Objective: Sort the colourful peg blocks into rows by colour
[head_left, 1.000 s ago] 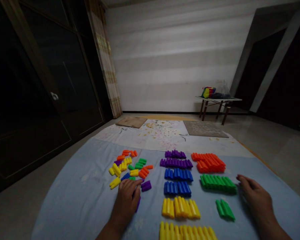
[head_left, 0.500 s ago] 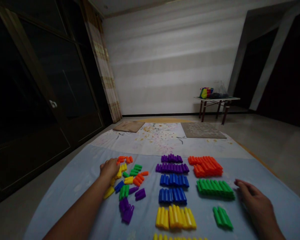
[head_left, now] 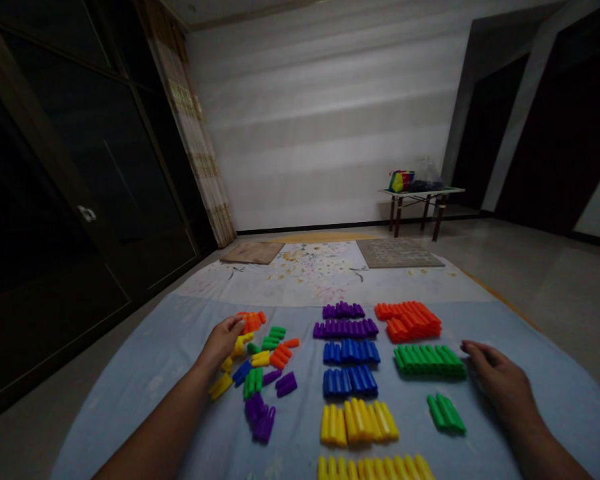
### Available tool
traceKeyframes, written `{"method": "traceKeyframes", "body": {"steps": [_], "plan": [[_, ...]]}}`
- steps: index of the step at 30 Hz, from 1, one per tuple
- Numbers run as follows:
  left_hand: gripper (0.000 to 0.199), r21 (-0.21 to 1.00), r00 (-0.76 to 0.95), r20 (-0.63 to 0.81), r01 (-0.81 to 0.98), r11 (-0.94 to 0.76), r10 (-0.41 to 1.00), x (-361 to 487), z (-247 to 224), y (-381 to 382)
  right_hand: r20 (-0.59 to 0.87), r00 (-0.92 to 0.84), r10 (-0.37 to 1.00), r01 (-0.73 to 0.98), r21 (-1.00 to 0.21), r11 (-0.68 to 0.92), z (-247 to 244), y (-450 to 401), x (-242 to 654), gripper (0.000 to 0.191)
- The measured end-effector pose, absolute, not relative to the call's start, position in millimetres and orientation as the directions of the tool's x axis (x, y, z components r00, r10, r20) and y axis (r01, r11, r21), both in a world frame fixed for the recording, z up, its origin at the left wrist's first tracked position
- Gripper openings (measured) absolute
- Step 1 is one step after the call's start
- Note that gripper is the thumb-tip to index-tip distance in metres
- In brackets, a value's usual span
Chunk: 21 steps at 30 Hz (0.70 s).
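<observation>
On the left of the cloth, my left hand [head_left: 224,339] pinches at a cluster of orange finger-shaped plastic pieces [head_left: 252,321] with its fingertips. Loose yellow pieces [head_left: 241,345] lie under and beside the fingers, with green pieces [head_left: 274,338] just to the right. My right hand [head_left: 503,380] has its fingers curled together beside the right end of a green stacked row [head_left: 429,361]; nothing shows in its fingertips. A shorter green group [head_left: 446,413] lies nearer to me, left of that forearm. Whether the right fingertips touch the row I cannot tell.
Purple rows [head_left: 346,328], blue rows [head_left: 351,381] and yellow rows [head_left: 359,423] line the middle. A stacked orange block [head_left: 411,321] sits behind the green row. Loose purple pieces [head_left: 261,417] lie near left. Two mats [head_left: 400,253] rest on the far cloth.
The view has shifted slightly. The orange pieces at my left fingertips have gathered into a tighter cluster. My right hand stays beside the green row.
</observation>
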<state>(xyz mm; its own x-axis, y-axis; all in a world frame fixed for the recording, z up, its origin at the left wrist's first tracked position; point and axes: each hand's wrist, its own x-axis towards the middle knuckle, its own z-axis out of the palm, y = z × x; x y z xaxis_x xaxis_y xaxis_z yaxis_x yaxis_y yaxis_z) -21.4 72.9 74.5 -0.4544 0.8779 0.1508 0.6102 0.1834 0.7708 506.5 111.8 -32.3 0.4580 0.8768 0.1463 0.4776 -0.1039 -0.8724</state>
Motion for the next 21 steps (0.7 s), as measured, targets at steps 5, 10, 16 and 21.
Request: {"method": "traceKeyframes", "body": {"steps": [5, 10, 16, 21], "plan": [[0.046, 0.811, -0.248, 0.055, 0.576, 0.102, 0.967, 28, 62, 59, 0.180, 0.472, 0.863, 0.423, -0.905, -0.042, -31, 112, 501, 0.044], [0.043, 0.528, -0.085, 0.010, 0.847, 0.067, 0.996, 46, 44, 52, 0.222, 0.479, 0.849, 0.374, -0.927, 0.032, -22, 110, 493, 0.042], [0.044, 0.216, -0.017, 0.149, 0.976, -0.016, 0.989, 39, 42, 53, 0.232, 0.490, 0.840, 0.349, -0.936, 0.055, -18, 111, 489, 0.040], [0.041, 0.218, 0.098, 0.057, 0.970, -0.109, 0.994, 34, 45, 56, 0.224, 0.490, 0.843, 0.340, -0.939, 0.052, -19, 112, 489, 0.038]]}}
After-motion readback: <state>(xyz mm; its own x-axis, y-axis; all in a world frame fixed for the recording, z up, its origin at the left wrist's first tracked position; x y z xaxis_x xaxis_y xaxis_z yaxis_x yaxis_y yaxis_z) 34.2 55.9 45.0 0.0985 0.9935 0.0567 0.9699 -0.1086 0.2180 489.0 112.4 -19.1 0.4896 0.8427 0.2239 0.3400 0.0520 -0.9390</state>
